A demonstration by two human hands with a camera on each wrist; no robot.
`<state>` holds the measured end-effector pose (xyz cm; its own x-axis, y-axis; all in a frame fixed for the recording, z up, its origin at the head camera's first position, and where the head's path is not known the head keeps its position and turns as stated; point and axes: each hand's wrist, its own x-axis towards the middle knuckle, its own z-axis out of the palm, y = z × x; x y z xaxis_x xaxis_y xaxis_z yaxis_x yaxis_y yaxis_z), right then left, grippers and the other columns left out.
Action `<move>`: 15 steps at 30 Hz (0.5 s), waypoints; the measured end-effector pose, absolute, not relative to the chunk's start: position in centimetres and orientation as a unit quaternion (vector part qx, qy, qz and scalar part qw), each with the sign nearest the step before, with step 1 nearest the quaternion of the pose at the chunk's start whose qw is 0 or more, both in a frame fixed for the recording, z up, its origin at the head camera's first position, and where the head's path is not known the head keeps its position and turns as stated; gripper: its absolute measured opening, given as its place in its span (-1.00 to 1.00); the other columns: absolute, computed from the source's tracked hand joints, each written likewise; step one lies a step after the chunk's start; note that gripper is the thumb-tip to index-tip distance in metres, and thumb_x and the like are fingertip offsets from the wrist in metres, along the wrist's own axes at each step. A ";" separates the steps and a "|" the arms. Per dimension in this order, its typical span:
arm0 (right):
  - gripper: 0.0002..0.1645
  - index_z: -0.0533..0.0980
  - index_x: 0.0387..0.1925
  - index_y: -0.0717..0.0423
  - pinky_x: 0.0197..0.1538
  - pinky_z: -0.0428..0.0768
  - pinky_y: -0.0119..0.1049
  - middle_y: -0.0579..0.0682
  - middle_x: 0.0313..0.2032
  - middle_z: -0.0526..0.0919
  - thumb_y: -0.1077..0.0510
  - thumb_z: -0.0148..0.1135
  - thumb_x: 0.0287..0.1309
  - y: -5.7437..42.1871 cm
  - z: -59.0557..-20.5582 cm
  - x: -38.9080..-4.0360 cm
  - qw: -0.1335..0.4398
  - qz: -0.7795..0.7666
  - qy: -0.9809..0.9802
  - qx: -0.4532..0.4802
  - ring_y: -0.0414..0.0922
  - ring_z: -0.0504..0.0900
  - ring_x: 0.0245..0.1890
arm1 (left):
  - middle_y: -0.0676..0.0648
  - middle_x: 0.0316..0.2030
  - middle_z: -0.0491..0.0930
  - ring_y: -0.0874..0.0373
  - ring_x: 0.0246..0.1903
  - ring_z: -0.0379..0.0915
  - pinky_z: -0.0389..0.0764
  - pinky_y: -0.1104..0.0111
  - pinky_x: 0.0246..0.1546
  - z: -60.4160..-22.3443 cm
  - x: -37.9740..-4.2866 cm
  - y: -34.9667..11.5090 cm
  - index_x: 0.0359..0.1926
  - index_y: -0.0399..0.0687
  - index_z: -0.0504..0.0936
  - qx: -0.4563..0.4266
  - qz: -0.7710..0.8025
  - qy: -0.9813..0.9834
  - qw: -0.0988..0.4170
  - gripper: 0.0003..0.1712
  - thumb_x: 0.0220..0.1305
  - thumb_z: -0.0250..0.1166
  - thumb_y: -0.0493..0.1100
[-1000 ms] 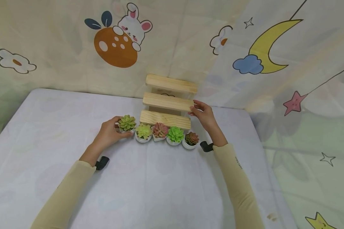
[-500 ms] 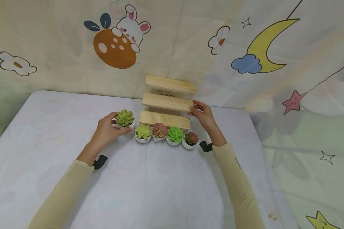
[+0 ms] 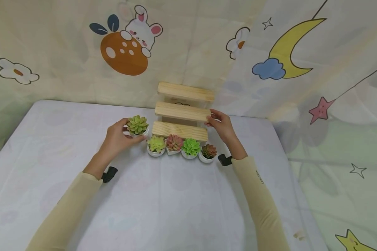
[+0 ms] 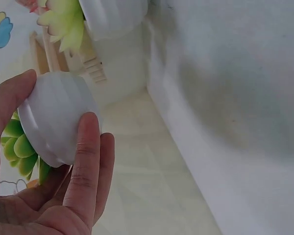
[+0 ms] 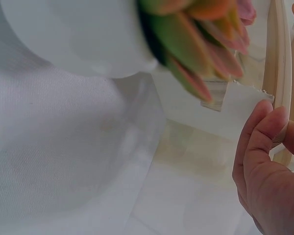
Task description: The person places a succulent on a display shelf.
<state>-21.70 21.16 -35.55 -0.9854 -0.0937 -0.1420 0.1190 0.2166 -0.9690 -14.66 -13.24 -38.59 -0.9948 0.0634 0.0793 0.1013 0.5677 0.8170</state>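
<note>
In the head view, my left hand (image 3: 115, 139) holds a green succulent (image 3: 137, 124) in a white pot beside the shelf's left end. The left wrist view shows thumb and fingers around the white pot (image 4: 59, 117), raised off the tabletop. My right hand (image 3: 223, 128) pinches the right end of the middle board of a three-tier wooden shelf (image 3: 182, 111); the right wrist view shows its fingertips at the board's edge. Along the shelf's front stand a yellow-green succulent (image 3: 156, 144), a pink one (image 3: 174, 142), a bright green one (image 3: 191, 147) and a reddish-brown one (image 3: 208, 151), all in white pots.
A white cloth covers the table (image 3: 176, 202). The shelf stands at its back edge, close to a printed fabric backdrop (image 3: 66, 42). Another backdrop panel (image 3: 342, 146) hangs along the right side.
My left hand has lifted the green succulent and carried it slightly toward the back, away from the row. My right hand keeps its grip on the shelf board.
</note>
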 end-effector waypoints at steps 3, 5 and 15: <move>-0.41 0.17 0.32 0.28 0.16 0.44 0.00 0.15 -0.04 0.36 0.29 0.02 0.28 21.1 -35.3 -21.6 0.086 -0.629 0.772 0.007 -0.24 0.61 -0.37 | -0.27 0.06 0.45 -0.15 -0.17 0.56 0.61 0.10 -0.24 -38.1 -14.9 -13.0 0.16 -0.29 0.35 -0.051 -0.458 -0.887 0.027 -0.14 -0.07 0.46 0.08; -0.41 0.17 0.32 0.29 0.17 0.42 0.02 0.17 -0.01 0.35 0.29 0.02 0.28 21.1 -35.3 -21.6 0.087 -0.630 0.772 0.007 -0.25 0.60 -0.38 | -0.28 0.05 0.45 -0.14 -0.18 0.57 0.61 0.11 -0.24 -37.7 -15.1 -12.8 0.17 -0.29 0.34 -0.054 -0.458 -0.887 0.030 -0.15 -0.06 0.45 0.07; -0.41 0.18 0.32 0.28 0.14 0.47 -0.07 0.11 -0.05 0.36 0.29 0.03 0.28 21.1 -35.5 -21.7 0.085 -0.627 0.775 0.012 -0.27 0.60 -0.38 | -0.18 -0.03 0.48 -0.04 -0.19 0.55 0.62 0.20 -0.24 -36.2 -16.1 -11.6 0.12 -0.21 0.39 -0.059 -0.465 -0.882 0.045 -0.24 -0.07 0.47 0.00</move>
